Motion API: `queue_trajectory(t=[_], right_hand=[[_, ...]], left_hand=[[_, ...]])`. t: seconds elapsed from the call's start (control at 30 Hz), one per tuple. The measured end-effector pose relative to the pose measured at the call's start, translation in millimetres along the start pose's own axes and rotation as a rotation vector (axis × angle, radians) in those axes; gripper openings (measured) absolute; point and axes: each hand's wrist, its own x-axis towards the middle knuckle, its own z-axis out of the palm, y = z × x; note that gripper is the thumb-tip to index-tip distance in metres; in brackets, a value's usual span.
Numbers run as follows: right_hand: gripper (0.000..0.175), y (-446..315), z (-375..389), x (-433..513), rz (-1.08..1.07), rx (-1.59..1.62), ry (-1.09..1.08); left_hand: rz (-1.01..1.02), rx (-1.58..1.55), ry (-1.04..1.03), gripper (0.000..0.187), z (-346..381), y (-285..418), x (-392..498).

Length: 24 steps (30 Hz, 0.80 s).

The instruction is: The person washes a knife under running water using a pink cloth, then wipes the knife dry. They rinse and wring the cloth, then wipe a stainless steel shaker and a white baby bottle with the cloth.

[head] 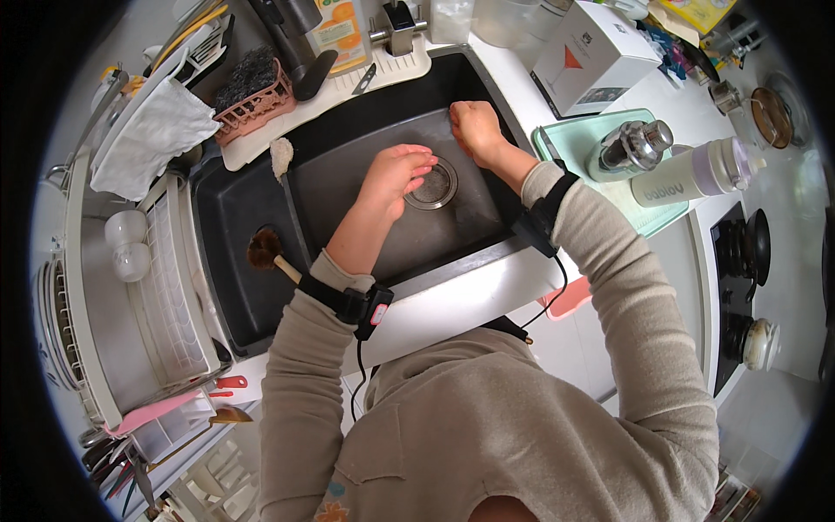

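Observation:
Both hands are over the large basin of a dark double sink [365,228]. My left hand [398,179] is half curled beside the round metal drain strainer [434,186], its fingers bent and apart from the palm, with nothing seen in it. My right hand [476,130] is curled near the basin's back right side; its palm side is hidden, so whether it holds something cannot be told. A brown-bristled brush [264,250] with a pale handle lies in the small left basin. A whitish scrubber [281,158] hangs at the divider's back end.
A pink basket [258,107] with dark mesh stands behind the sink, near a small knife [365,79] and the faucet [399,29]. To the right, a green tray [541,134] bears a shaker [629,150] and bottle [691,175]. A dish rack [166,280] stands left.

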Motion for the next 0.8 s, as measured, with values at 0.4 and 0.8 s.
queue_trajectory(t=[0.4,0.8], right_hand=[[0.028,6,9,16,0.003,-0.026,0.008],[0.03,12,13,26,-0.03,-0.033,-0.001]], left_hand=[[-0.003,-0.014,0.01,0.018,-3,0,4],[0.002,-0.019,0.004,0.018,-3,0,8]])
